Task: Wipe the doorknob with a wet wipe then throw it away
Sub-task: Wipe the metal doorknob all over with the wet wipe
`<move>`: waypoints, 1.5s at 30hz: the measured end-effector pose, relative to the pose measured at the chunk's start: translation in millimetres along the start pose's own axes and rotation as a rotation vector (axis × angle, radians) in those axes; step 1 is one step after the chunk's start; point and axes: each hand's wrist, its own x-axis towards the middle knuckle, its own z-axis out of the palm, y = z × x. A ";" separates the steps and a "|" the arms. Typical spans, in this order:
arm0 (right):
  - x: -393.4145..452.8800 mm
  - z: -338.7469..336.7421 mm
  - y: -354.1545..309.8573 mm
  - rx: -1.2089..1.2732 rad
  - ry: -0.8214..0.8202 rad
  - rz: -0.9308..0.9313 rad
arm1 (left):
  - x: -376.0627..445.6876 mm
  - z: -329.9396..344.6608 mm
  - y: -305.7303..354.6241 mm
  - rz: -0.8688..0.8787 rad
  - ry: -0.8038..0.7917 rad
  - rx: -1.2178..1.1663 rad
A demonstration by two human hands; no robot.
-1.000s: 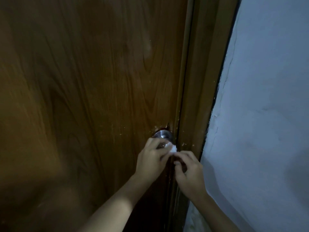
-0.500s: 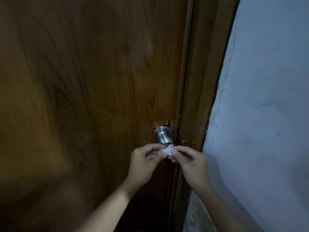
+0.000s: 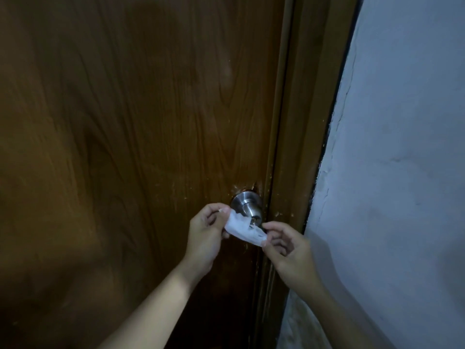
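A round silver doorknob sticks out of the brown wooden door near its right edge. Just below and in front of it, a white wet wipe is stretched between both hands, its top edge overlapping the knob's lower front. My left hand pinches the wipe's left end between thumb and fingers. My right hand pinches its right end. Whether the wipe touches the knob is unclear.
The dark wooden door fills the left and middle of the view. Its frame runs down beside the knob. A rough, pale blue-white wall stands to the right.
My left hand has come off the knob and the hands have moved apart. The wipe, a small wad before, is now pulled out into a wider strip between them.
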 end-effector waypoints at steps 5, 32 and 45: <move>1.3 7.5 -4.7 0.151 0.020 0.073 | -4.8 10.2 -0.4 0.170 -0.128 0.190; 16.5 -9.9 -14.6 0.753 0.073 0.338 | 5.9 -19.9 13.8 -0.190 -0.618 0.304; 44.5 32.2 30.1 -0.805 -0.118 -0.489 | 16.6 -15.4 2.0 -0.230 -0.170 0.372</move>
